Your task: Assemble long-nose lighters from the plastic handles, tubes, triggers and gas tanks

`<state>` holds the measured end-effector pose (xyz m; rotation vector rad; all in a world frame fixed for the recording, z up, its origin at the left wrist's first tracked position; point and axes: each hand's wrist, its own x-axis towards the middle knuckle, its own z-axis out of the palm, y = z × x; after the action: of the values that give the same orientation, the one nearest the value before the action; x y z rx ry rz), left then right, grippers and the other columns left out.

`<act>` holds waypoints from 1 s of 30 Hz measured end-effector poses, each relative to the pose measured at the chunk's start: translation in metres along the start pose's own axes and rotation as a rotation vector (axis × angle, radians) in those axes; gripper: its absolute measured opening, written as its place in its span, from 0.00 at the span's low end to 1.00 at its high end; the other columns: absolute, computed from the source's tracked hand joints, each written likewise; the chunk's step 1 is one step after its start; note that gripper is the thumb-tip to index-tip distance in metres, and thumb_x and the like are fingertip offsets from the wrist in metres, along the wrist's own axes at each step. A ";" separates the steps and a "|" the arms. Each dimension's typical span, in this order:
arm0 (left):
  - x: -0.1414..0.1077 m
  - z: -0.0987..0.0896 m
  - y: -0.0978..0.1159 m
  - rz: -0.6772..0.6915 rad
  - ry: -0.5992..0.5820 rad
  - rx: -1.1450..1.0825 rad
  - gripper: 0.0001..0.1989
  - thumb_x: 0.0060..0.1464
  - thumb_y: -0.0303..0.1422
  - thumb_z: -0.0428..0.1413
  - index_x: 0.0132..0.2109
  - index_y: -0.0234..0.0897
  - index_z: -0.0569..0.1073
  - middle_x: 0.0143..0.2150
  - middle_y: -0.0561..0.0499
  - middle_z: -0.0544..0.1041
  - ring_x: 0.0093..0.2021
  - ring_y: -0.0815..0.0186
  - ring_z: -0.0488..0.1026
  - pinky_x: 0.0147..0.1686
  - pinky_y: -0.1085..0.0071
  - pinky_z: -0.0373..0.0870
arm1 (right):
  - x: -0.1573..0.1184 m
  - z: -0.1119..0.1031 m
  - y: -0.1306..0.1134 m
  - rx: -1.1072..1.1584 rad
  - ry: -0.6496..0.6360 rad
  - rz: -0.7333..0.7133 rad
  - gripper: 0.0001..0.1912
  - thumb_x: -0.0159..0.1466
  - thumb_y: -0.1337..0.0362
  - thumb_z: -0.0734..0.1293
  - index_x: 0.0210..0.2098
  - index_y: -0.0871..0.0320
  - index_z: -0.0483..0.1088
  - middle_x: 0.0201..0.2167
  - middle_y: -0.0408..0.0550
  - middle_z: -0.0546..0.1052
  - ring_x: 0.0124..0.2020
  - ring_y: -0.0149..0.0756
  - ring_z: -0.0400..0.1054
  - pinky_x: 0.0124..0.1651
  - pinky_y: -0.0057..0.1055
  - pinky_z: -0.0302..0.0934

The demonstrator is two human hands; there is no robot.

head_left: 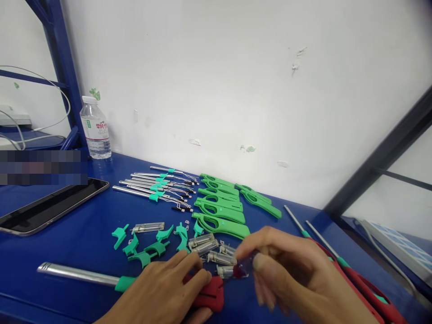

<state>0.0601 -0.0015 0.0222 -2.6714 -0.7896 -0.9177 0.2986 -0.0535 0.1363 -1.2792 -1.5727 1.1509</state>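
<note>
My left hand [172, 281] is closed around a red lighter [211, 294], pressing it down near the blue tabletop. From it a metal tube [79, 273] with a green collar [124, 283] extends to the left. Between the thumb and forefinger of my right hand [286, 265] is a small screwdriver [239, 271] with a clear and dark red handle, partly hidden and blurred. Its thin shaft points toward the lighter's right end; whether it touches cannot be seen. Clear fuel tanks [221, 258] and green triggers [141, 258] lie just beyond my hands.
Green lighter shells [221, 211] lie in a row near the wall. Metal tubes with wires [151, 184] are left of them. Red lighters [364, 283] with metal tubes lie at right. A tablet [54, 207] and a water bottle [96, 128] are at left.
</note>
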 end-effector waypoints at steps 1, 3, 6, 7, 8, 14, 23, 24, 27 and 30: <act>0.002 0.003 0.000 0.002 0.028 -0.007 0.12 0.65 0.42 0.67 0.51 0.46 0.79 0.49 0.50 0.88 0.47 0.57 0.87 0.37 0.69 0.83 | 0.000 -0.002 0.001 -0.015 -0.023 -0.010 0.28 0.72 0.33 0.69 0.43 0.50 0.84 0.24 0.41 0.74 0.24 0.33 0.63 0.26 0.30 0.54; 0.009 0.008 0.000 -0.008 0.071 -0.003 0.10 0.65 0.43 0.67 0.49 0.46 0.80 0.46 0.50 0.87 0.44 0.58 0.86 0.35 0.71 0.82 | 0.001 -0.002 0.002 -0.010 -0.013 0.007 0.29 0.73 0.32 0.68 0.44 0.50 0.84 0.22 0.41 0.73 0.24 0.34 0.63 0.26 0.31 0.55; 0.028 0.007 0.001 -0.064 0.049 -0.009 0.14 0.65 0.46 0.67 0.53 0.48 0.82 0.46 0.49 0.86 0.49 0.57 0.85 0.44 0.70 0.84 | 0.003 0.005 0.001 0.023 0.132 0.054 0.25 0.67 0.35 0.76 0.37 0.51 0.79 0.21 0.37 0.70 0.23 0.32 0.60 0.27 0.30 0.55; 0.034 0.004 0.002 -0.079 0.037 -0.011 0.16 0.66 0.47 0.67 0.55 0.48 0.81 0.48 0.48 0.86 0.51 0.56 0.85 0.47 0.69 0.84 | 0.003 0.007 0.000 0.021 0.203 0.054 0.25 0.64 0.36 0.78 0.33 0.51 0.76 0.21 0.36 0.70 0.23 0.31 0.58 0.28 0.30 0.55; 0.040 0.001 0.003 -0.088 0.035 -0.012 0.17 0.66 0.48 0.67 0.56 0.48 0.81 0.48 0.47 0.86 0.53 0.55 0.84 0.49 0.68 0.84 | 0.003 0.010 -0.002 0.011 0.269 0.045 0.26 0.62 0.38 0.81 0.30 0.51 0.72 0.22 0.36 0.69 0.24 0.31 0.58 0.29 0.30 0.54; 0.053 -0.015 0.007 -0.091 0.037 -0.015 0.17 0.67 0.49 0.66 0.57 0.48 0.81 0.49 0.47 0.85 0.54 0.54 0.84 0.51 0.66 0.85 | -0.001 0.011 -0.010 0.015 0.182 0.076 0.27 0.61 0.34 0.80 0.34 0.50 0.74 0.21 0.33 0.64 0.22 0.29 0.53 0.26 0.31 0.48; 0.044 -0.020 0.012 -0.093 0.035 -0.028 0.15 0.68 0.48 0.65 0.55 0.47 0.82 0.48 0.47 0.85 0.53 0.55 0.85 0.49 0.67 0.86 | 0.002 0.002 -0.004 0.046 -0.014 0.046 0.24 0.72 0.37 0.71 0.43 0.51 0.83 0.21 0.37 0.72 0.24 0.33 0.64 0.32 0.32 0.60; 0.040 -0.019 0.012 -0.093 0.034 -0.028 0.15 0.68 0.48 0.65 0.55 0.47 0.82 0.48 0.47 0.86 0.52 0.55 0.85 0.48 0.68 0.86 | 0.002 0.004 -0.004 0.067 0.038 0.061 0.22 0.69 0.38 0.75 0.40 0.51 0.82 0.20 0.36 0.71 0.23 0.33 0.63 0.33 0.32 0.60; 0.022 -0.016 0.010 -0.084 0.036 -0.028 0.11 0.69 0.44 0.64 0.53 0.46 0.82 0.47 0.48 0.86 0.49 0.57 0.85 0.45 0.70 0.85 | 0.003 0.009 -0.003 0.017 0.264 0.060 0.24 0.59 0.44 0.83 0.30 0.50 0.71 0.21 0.34 0.68 0.24 0.31 0.58 0.31 0.30 0.56; 0.007 -0.013 0.007 -0.042 0.048 -0.035 0.08 0.71 0.39 0.61 0.51 0.45 0.81 0.47 0.49 0.87 0.47 0.58 0.86 0.42 0.69 0.86 | 0.006 0.011 -0.001 -0.111 0.359 0.005 0.26 0.62 0.46 0.82 0.27 0.50 0.64 0.22 0.34 0.67 0.26 0.32 0.57 0.29 0.29 0.53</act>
<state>0.0618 -0.0088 0.0361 -2.6607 -0.8293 -1.0110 0.2873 -0.0498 0.1344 -1.4703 -1.3795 0.7908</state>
